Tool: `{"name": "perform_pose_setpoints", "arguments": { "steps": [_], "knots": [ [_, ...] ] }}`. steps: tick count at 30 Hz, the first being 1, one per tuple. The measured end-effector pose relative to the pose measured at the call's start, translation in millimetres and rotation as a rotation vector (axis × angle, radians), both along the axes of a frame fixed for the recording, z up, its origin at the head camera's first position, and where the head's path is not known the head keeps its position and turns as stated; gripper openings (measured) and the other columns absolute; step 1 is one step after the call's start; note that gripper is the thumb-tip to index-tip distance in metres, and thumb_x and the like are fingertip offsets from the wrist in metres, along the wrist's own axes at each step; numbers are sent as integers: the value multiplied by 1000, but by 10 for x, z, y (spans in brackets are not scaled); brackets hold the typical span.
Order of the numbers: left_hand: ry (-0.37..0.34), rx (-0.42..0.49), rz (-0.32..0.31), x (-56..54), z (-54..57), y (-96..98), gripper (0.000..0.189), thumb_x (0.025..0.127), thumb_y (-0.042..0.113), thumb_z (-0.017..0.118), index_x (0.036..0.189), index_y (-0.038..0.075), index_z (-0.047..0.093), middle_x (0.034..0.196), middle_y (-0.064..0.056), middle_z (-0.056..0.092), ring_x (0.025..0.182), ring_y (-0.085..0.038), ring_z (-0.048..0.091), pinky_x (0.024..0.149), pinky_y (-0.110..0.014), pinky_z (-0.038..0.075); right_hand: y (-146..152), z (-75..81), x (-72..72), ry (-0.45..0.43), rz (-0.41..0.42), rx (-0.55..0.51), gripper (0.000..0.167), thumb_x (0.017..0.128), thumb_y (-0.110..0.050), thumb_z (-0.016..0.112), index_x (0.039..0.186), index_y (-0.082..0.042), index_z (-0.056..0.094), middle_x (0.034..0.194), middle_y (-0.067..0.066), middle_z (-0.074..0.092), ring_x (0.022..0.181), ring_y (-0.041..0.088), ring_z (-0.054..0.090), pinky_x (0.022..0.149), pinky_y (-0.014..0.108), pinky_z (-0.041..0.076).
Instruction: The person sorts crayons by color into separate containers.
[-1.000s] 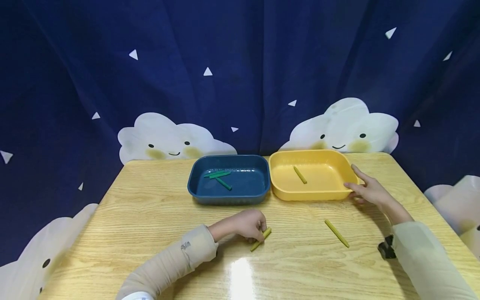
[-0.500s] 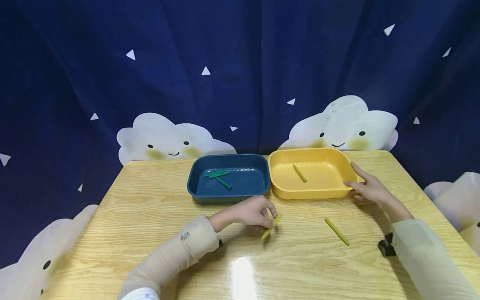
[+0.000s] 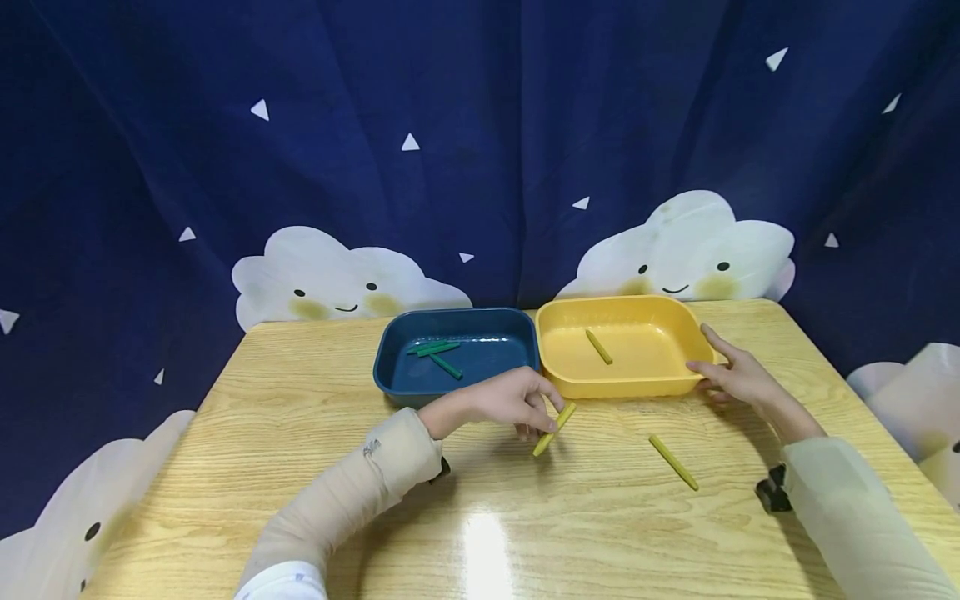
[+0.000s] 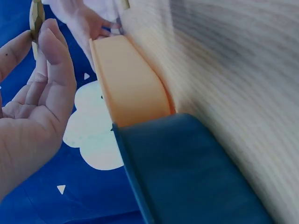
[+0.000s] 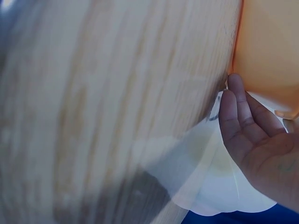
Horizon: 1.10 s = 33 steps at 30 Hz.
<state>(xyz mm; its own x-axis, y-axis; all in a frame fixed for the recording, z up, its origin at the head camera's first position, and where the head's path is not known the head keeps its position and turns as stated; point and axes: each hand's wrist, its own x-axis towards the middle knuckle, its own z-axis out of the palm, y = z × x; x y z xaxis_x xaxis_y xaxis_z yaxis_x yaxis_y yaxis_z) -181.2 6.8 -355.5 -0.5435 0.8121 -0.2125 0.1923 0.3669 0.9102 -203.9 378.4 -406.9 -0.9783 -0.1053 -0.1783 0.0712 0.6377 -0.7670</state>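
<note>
My left hand (image 3: 517, 402) pinches a yellow crayon (image 3: 554, 429) between thumb and fingers, over the table just in front of the two trays. The left wrist view shows the same crayon (image 4: 36, 18), with faceted sides, upright between the fingertips. At the near right corner of the yellow tray (image 3: 622, 388), my right hand (image 3: 738, 383) holds the rim, its thumb over the edge and other fingers against the outside. A yellow crayon (image 3: 599, 347) lies in that tray. Another yellow crayon (image 3: 673, 462) rests on the table in front of it.
Left of the yellow tray stands a dark blue tray (image 3: 457, 317), side by side with it. Several green crayons (image 3: 442, 354) lie inside. Behind the wooden table (image 3: 300, 400) hangs a navy curtain (image 3: 465, 167) with printed clouds.
My left hand has lifted the yellow crayon off the table and carried it forward and to the right, toward the yellow tray. My right hand has stayed at the tray's corner.
</note>
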Motion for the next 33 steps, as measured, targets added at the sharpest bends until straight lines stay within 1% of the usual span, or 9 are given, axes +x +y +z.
{"name": "perform_pose_setpoints", "arguments": {
  "steps": [2, 5, 8, 9, 12, 17, 23, 29, 33],
  "knots": [
    [-30, 15, 1, -26, 22, 17, 25, 84, -2, 61, 108, -6, 57, 68, -12, 66, 55, -25, 60, 57, -34, 52, 2, -2, -4, 1, -2, -2, 84, 90, -38, 54, 145, -12, -5, 108, 28, 57, 80, 19, 64, 63, 33, 49],
    [-31, 30, 3, -70, 59, 47, 24, 84, -3, 61, 108, -6, 57, 69, -11, 66, 59, -32, 61, 59, -38, 52, 5, -4, -4, 8, 16, 3, 84, 91, -37, 53, 145, -12, -6, 110, 32, 54, 83, 23, 64, 64, 33, 49],
    [-38, 52, -2, -117, 104, 77, 25, 85, -4, 60, 109, -8, 57, 70, -11, 66, 67, -41, 60, 63, -44, 52, 2, -6, -1, 3, 10, -12, 83, 91, -37, 53, 145, -14, -6, 110, 31, 54, 82, 24, 64, 63, 33, 49],
    [-41, 58, -6, -134, 120, 85, 25, 85, -4, 59, 109, -8, 56, 70, -12, 66, 68, -41, 61, 63, -45, 51, 4, -13, -4, 3, 12, -10, 83, 92, -36, 53, 145, -13, -6, 110, 31, 54, 82, 23, 64, 63, 33, 49],
    [-73, 82, -10, -188, 167, 107, 27, 86, -4, 57, 113, -8, 55, 72, -13, 66, 66, -36, 61, 62, -44, 52, 5, -27, -8, -4, 3, -14, 83, 91, -37, 54, 145, -14, -6, 109, 29, 55, 80, 20, 64, 63, 33, 49],
    [-132, 106, 14, -273, 243, 140, 32, 88, -3, 55, 119, -8, 53, 71, -8, 64, 60, -20, 59, 55, -31, 51, 6, -32, -5, 1, -6, -11, 84, 91, -37, 54, 146, -14, -5, 109, 28, 55, 79, 18, 63, 62, 32, 49],
    [-193, 121, 39, -365, 332, 205, 34, 89, 0, 54, 123, -6, 53, 74, -6, 59, 61, -16, 52, 57, -30, 50, -3, -30, 4, -1, 14, -8, 83, 92, -37, 52, 145, -13, -7, 115, 34, 49, 83, 24, 63, 64, 33, 49],
    [-167, 98, 40, -466, 430, 306, 33, 91, 3, 53, 123, -5, 54, 82, -7, 55, 61, -17, 47, 61, -33, 51, -8, -13, 9, -4, 12, -12, 84, 91, -39, 53, 145, -14, -7, 114, 33, 51, 84, 24, 63, 63, 33, 50],
    [-102, 90, 25, -542, 507, 376, 30, 92, 4, 51, 120, -6, 56, 75, -5, 58, 59, -16, 50, 63, -31, 51, -1, -12, 5, 2, 23, -26, 83, 91, -39, 52, 145, -15, -6, 116, 34, 49, 85, 25, 63, 63, 32, 50]
  ]
}}
